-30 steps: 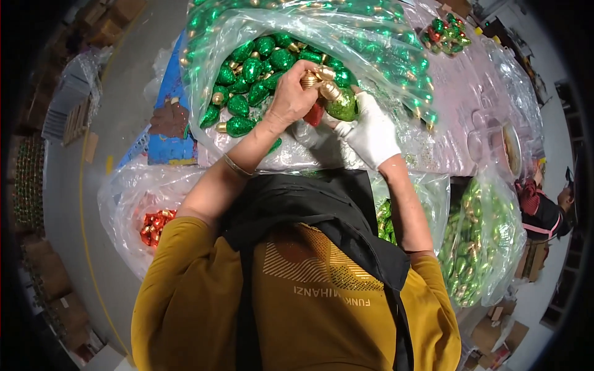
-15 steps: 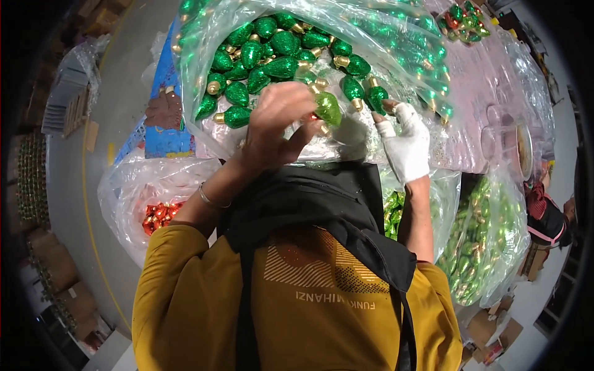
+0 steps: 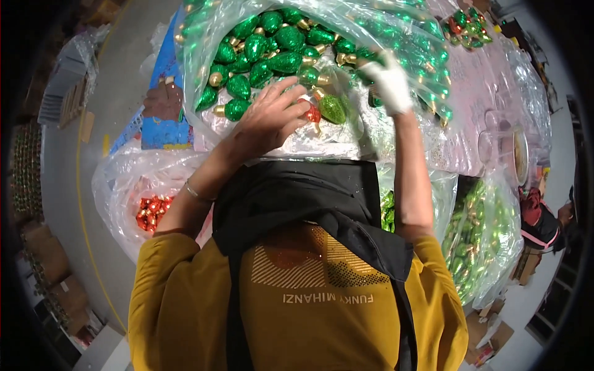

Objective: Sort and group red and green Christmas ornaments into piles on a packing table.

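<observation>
Bent and close together, the fingers of my bare left hand (image 3: 270, 117) grip a glittery red bulb ornament (image 3: 312, 112) at their tips. Against it sits a lime-green bulb ornament (image 3: 333, 109) with a gold cap. My right hand (image 3: 391, 86), in a white glove with bare fingertips, reaches over the right side of the dark green bulb ornaments (image 3: 255, 47). Motion smears its fingers, so I cannot tell whether they hold anything. The dark green ornaments lie heaped inside a large clear plastic bag (image 3: 346, 18) that opens toward me.
Red ornaments (image 3: 152, 213) fill a clear bag at lower left; lime-green ones fill a bag (image 3: 482, 241) at right. A brown glove (image 3: 163, 101) lies on a blue surface (image 3: 162, 133). A mixed cluster (image 3: 466, 28) rests at far right. Another person (image 3: 539, 213) is at the right edge.
My right hand has moved up and away from me, toward the green heap. My left hand has dropped slightly, and the lime-green and red ornaments beside it show more fully.
</observation>
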{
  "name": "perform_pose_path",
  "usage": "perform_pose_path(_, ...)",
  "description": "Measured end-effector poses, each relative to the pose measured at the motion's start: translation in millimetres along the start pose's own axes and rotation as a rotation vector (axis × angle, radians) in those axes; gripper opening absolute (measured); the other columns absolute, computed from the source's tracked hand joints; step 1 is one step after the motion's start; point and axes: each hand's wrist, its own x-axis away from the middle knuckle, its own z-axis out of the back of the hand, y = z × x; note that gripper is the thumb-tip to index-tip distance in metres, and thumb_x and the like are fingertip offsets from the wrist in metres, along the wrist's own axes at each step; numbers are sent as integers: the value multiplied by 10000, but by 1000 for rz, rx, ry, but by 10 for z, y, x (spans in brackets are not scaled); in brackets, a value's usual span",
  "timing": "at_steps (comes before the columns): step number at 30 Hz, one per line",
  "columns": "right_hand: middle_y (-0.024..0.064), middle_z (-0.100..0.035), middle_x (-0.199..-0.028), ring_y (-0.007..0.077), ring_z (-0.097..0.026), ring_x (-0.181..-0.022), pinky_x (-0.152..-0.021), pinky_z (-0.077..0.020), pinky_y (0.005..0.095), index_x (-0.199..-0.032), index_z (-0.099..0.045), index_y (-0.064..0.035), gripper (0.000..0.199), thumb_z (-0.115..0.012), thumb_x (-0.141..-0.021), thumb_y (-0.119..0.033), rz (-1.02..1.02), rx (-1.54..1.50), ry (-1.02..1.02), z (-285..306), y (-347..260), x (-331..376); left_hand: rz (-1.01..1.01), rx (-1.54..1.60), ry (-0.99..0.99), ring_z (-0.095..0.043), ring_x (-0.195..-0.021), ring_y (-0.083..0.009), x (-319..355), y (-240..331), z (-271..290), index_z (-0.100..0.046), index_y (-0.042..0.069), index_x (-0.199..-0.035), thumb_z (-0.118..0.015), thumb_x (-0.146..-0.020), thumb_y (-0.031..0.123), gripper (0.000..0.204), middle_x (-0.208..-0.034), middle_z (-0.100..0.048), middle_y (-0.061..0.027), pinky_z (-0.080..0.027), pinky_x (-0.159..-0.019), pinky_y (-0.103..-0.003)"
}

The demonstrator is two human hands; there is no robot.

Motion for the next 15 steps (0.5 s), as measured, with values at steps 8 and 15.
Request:
perform_pose_path(8,200,-673,-893,336,-659,-853,-777,-519,378,-1160,-575,-3,443,-546,-833,-300,160,766,-613,-239,-780,388,-35,84,112,-460,-1203,-345,56,-19,-55,-626,24,-978,-702,-754,107,250,-1180,-541,-140,-409,-967,-431)
perform_pose_path(15,231,-657,-936,346,-649,-863,-764,-506,400,-1128,-609,-41,413,-554,-825,-317,-38,1395,-804,-738,-718,94,-96,110,148,-464,-1206,-328,99,-65,-83,-632,40,-982,-692,-765,88,230,-1170,-547,-126,-426,-950,-424)
